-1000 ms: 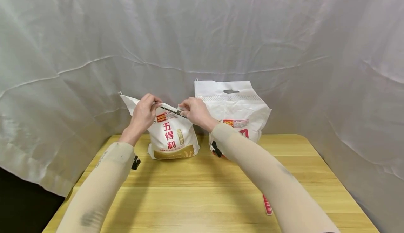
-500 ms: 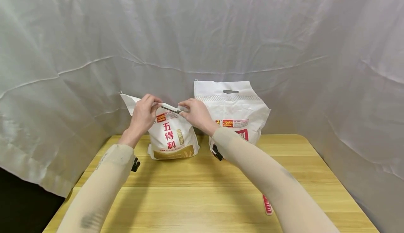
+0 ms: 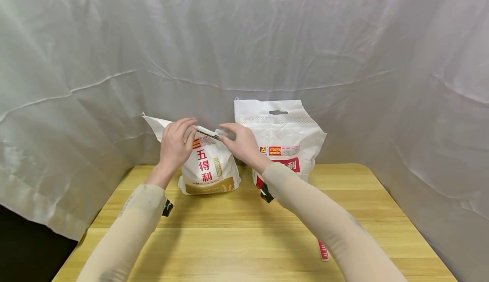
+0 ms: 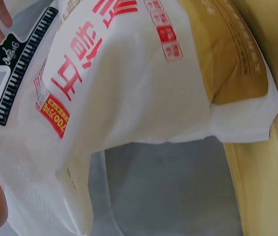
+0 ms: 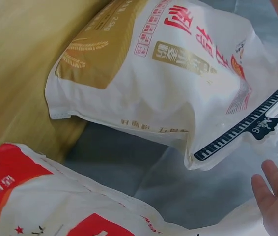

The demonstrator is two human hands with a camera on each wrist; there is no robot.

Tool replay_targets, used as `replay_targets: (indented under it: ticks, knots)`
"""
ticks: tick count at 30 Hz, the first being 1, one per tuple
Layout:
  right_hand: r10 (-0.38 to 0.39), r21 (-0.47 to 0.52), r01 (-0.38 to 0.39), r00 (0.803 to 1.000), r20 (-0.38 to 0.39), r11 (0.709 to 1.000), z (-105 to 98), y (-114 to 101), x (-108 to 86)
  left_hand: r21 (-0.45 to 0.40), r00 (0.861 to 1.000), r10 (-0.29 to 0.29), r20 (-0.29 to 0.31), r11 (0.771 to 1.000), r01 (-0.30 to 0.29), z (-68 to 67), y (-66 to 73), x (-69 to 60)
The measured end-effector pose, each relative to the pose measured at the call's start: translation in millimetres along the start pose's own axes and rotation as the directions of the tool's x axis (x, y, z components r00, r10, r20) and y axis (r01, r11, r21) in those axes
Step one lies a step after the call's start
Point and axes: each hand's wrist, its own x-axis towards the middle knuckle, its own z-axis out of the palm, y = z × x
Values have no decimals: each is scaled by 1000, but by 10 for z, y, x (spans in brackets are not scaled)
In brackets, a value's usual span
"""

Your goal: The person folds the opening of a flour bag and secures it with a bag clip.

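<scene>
The white bag (image 3: 208,163) on your left stands at the rear of the table (image 3: 237,239), its printed front facing you. This placement probably keeps its top within reach of both hands while the filled base steadies it. A clip (image 5: 239,125) with a dark, keyboard-patterned face lies across the upper part of the bag, likely to hold the mouth flat and closed. The tabbed end of the clip points toward your right side.

Your left hand (image 3: 176,143) is beside the far end of the clip, thumb and fingers apart; any light contact with the bag cannot be confirmed. Your right hand (image 3: 244,144) is near the tab, its fingers spread and clear of the clip. With the hands at opposite ends, you can presumably correct either end.

The 2nd bag (image 3: 279,125) stands to the right, its handle slot uppermost, apart from the 1st at the base, which appears to leave working room. A red strip (image 3: 323,250) lies on the table, partly covered by your right sleeve (image 3: 317,214).
</scene>
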Motion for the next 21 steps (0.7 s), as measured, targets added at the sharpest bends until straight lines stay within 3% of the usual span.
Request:
replay_targets:
  ticks: [12, 21]
  knots:
    - [-54, 144, 71, 992, -117, 987, -103, -24, -186, -38, 994, -60, -93, 998, 57, 82, 204, -97]
    - [-76, 205, 119, 975, -207, 971, -211, 0, -346, -135, 983, -91, -157, 988, 70, 114, 429, -121]
